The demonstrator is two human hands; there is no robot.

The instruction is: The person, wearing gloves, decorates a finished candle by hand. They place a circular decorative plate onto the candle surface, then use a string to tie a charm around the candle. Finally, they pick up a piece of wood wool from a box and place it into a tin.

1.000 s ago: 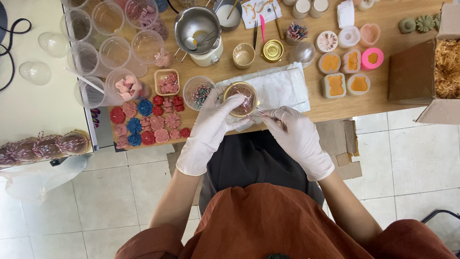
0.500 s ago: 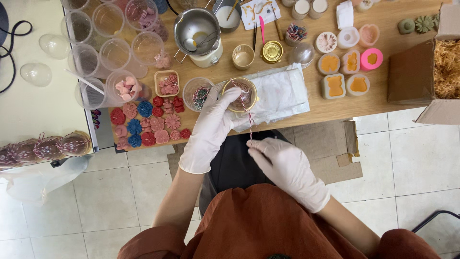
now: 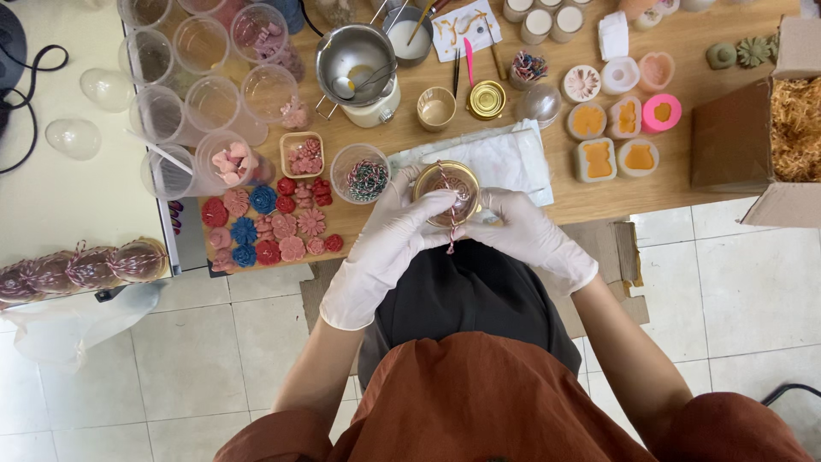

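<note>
Right hand (image 3: 522, 231), half a second ago low near the lap pulling the striped string (image 3: 451, 224), is now back up, gripping the clear round ball (image 3: 448, 190) together with the left hand (image 3: 402, 224) at the table's near edge.

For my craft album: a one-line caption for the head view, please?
Two gloved hands, left hand and right hand, cradle a clear ball wound with red-white twine.

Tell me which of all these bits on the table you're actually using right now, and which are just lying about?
In use:
left hand
right hand
clear round ball
red-and-white twine

Lying about:
metal pouring pot
wax flowers
orange-filled moulds
plastic cups
cardboard box
</note>
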